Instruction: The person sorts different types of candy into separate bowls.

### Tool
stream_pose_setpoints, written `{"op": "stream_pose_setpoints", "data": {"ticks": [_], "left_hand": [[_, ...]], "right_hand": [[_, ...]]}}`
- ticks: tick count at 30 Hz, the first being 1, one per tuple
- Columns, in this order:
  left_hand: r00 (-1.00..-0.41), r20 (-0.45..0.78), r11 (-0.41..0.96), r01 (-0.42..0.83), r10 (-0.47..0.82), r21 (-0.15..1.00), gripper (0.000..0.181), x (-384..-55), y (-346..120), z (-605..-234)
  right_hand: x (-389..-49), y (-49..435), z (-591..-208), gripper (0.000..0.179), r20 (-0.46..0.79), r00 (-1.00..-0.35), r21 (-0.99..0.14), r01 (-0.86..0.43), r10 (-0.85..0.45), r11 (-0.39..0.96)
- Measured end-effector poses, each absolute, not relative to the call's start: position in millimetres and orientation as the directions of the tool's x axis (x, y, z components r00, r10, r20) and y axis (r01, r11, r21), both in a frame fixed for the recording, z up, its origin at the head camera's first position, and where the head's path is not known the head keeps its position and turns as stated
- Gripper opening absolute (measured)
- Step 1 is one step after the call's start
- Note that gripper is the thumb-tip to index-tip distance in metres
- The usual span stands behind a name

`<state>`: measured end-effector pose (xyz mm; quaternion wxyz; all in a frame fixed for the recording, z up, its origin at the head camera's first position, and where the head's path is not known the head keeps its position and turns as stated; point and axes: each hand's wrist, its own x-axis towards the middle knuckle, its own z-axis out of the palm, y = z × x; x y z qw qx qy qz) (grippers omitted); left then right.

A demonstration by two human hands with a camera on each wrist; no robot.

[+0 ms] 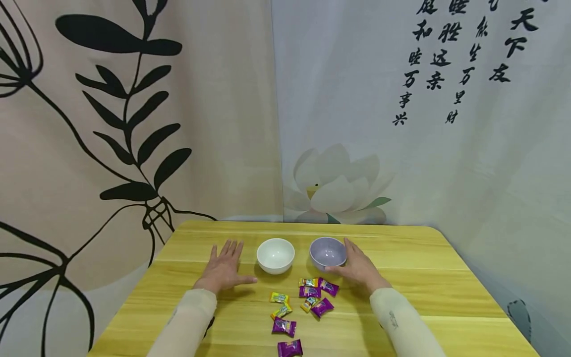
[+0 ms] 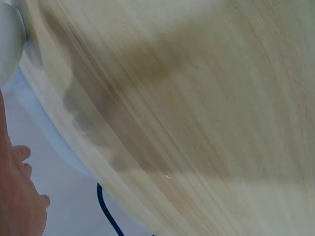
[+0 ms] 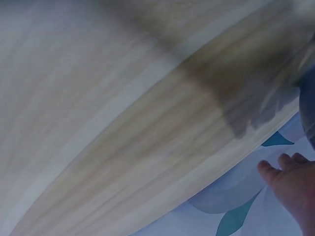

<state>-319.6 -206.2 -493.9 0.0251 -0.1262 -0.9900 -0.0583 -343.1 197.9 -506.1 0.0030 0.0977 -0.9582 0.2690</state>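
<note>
A white bowl [image 1: 275,257] and a lavender bowl [image 1: 327,254] stand side by side near the far part of the table. My left hand [image 1: 225,271] is left of the white bowl, fingers spread and thumb out toward it, apart from it and holding nothing. At the right side of the lavender bowl is my right hand [image 1: 357,265], its fingers and thumb spread about the rim; whether it touches cannot be told. Toward me lie purple-wrapped candies [image 1: 284,327] and yellow-wrapped candies [image 1: 279,297], loose on the wood. Each wrist view catches part of a hand at its edge.
The wooden table [image 1: 446,297] has rounded far corners. Behind it hangs a cloth backdrop [image 1: 232,124] with printed plants, a lotus and black characters. A thin dark line [image 2: 106,209] shows beyond the table edge in the left wrist view.
</note>
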Motion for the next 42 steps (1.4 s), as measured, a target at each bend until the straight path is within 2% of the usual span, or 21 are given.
{"op": "stream_pose_setpoints", "data": {"ticks": [8, 27, 42], "left_hand": [[-0.958, 0.051, 0.949, 0.287, 0.283, 0.133, 0.120, -315.5, -201.0, -494.0], [-0.938, 0.019, 0.924, 0.344, 0.346, 0.164, 0.108, -297.1, -206.0, -506.0], [-0.890, 0.036, 0.869, 0.452, 0.455, 0.202, 0.096, -284.0, -192.3, -509.6]], "right_hand": [[-347.7, 191.6, -507.7, 0.129, 0.032, -0.980, -0.606, -0.176, -0.196, 0.776], [-343.5, 183.0, -504.9, 0.124, 0.002, -0.989, -0.665, -0.111, -0.147, 0.738], [-342.2, 182.7, -503.0, 0.121, -0.014, -0.990, -0.691, -0.093, -0.142, 0.717]]}}
